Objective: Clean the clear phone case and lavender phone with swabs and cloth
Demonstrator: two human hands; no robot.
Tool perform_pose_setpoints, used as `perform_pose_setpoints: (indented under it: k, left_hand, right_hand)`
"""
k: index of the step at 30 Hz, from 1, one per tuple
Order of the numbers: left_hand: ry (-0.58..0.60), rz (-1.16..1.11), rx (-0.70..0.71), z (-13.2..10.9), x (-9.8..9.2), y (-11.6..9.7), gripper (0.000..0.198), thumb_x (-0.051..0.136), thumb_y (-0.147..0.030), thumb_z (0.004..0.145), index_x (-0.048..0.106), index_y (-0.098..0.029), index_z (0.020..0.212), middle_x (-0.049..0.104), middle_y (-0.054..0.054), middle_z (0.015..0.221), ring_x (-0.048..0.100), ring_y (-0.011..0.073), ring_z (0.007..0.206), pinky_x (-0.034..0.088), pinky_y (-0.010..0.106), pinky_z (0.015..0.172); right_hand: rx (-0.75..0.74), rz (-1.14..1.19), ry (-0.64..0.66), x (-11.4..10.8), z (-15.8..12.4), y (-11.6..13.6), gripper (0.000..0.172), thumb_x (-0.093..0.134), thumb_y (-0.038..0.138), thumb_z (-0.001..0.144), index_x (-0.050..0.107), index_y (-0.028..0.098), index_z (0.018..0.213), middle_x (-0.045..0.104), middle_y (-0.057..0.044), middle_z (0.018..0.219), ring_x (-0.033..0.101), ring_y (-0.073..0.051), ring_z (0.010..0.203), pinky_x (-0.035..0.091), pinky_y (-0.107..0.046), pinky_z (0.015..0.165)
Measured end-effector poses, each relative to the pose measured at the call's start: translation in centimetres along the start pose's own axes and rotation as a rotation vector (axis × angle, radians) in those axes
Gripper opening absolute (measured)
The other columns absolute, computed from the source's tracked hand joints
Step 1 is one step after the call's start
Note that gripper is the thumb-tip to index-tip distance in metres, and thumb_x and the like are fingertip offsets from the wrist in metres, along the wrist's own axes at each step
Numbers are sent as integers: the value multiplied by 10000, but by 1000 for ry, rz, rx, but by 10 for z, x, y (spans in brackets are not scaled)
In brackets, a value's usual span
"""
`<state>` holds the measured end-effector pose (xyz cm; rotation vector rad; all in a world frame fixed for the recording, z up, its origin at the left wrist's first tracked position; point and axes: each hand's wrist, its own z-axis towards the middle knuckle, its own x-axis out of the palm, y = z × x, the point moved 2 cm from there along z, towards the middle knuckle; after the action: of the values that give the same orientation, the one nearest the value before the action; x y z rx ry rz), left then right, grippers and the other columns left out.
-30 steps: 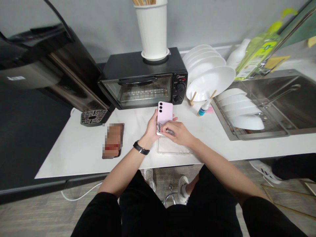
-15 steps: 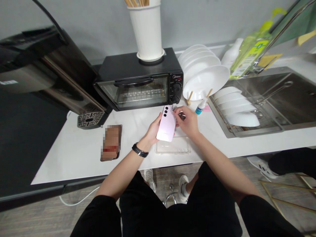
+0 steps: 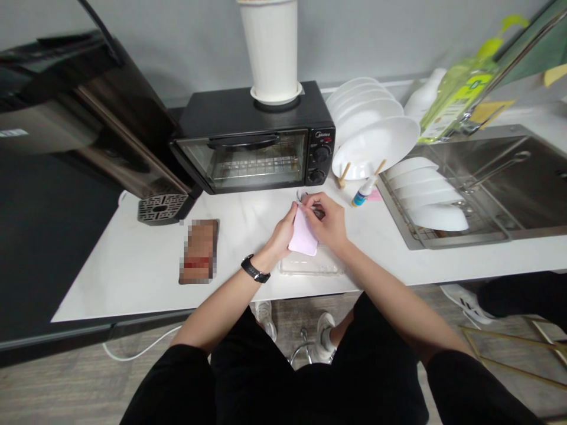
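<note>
A lilac smartphone (image 3: 303, 236) is held in my left hand (image 3: 280, 233), back side up and tilted, its lower part towards me. My right hand (image 3: 328, 221) is closed at the phone's upper end, in a pinch. A small dark grey piece (image 3: 318, 211) that looks like cloth shows among its fingers; its exact kind is unclear. Both hands cover the phone's upper part, so its camera lenses are hidden. Just below the phone, a clear phone case (image 3: 310, 265) lies on the white counter (image 3: 248, 236). To the right of my right hand stands a small spray bottle (image 3: 363, 192).
A second phone (image 3: 198, 252), its screen blurred out, lies at left. Behind my hands is a black toaster oven (image 3: 248, 115) bearing a white pot (image 3: 272, 53). White plates (image 3: 376, 144) and a sink (image 3: 487, 230) with bowls (image 3: 436, 215) are at right.
The phone has turned and its upper end has slipped behind my fingers. My right hand has moved left along it, the grey piece with it. The view has shifted slightly.
</note>
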<state>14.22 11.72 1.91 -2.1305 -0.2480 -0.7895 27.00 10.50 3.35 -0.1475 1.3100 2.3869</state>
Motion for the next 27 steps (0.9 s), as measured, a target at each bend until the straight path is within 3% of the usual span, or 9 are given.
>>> perform_pose_setpoints:
  k: [6, 10, 14, 18, 23, 27]
  left_hand:
    - [28, -133, 70, 1, -4, -20, 531, 535, -568, 1035, 747, -102, 1179, 808, 133, 991, 784, 287, 998, 595, 389, 957]
    - [57, -172, 120, -3, -3, -34, 608, 399, -571, 1080, 724, -91, 1264, 812, 149, 1025, 771, 313, 1084, 591, 429, 993]
    - [52, -185, 132, -2, -4, -36, 572, 381, -521, 1096, 716, -89, 1265, 812, 141, 1006, 785, 294, 1026, 622, 401, 937]
    - [66, -155, 52, -2, -4, -29, 504, 407, -484, 1096, 708, -117, 1264, 812, 117, 980, 796, 280, 935, 652, 399, 868]
    - [177, -95, -102, -7, -1, -21, 534, 365, -502, 1105, 668, -135, 1345, 814, 129, 1019, 802, 281, 935, 664, 403, 843]
    - [246, -36, -185, -10, 3, -16, 533, 409, -505, 1096, 649, -124, 1380, 812, 152, 1041, 804, 277, 921, 661, 392, 841]
  right_hand:
    - [-273, 9, 374, 9, -12, 14, 181, 587, 367, 1057, 605, 239, 930, 728, -28, 908, 685, -179, 818, 532, -315, 789]
    - [-344, 2, 464, 4, -14, 14, 167, 539, 327, 1080, 597, 239, 951, 724, -39, 920, 681, -185, 837, 534, -323, 796]
    - [-322, -42, 343, -9, -7, 6, 170, 546, 296, 1070, 598, 245, 917, 722, -39, 919, 681, -191, 854, 546, -337, 820]
    - [-251, -127, 169, -18, 0, -3, 134, 584, 271, 1042, 622, 246, 916, 724, -42, 933, 686, -197, 858, 543, -338, 794]
    - [-107, -147, -50, -23, 3, -9, 126, 620, 261, 1007, 620, 249, 882, 727, -31, 937, 677, -195, 833, 551, -343, 779]
    - [-23, -164, -139, -22, 5, -9, 96, 611, 271, 993, 630, 249, 901, 738, -28, 956, 688, -203, 873, 558, -350, 803]
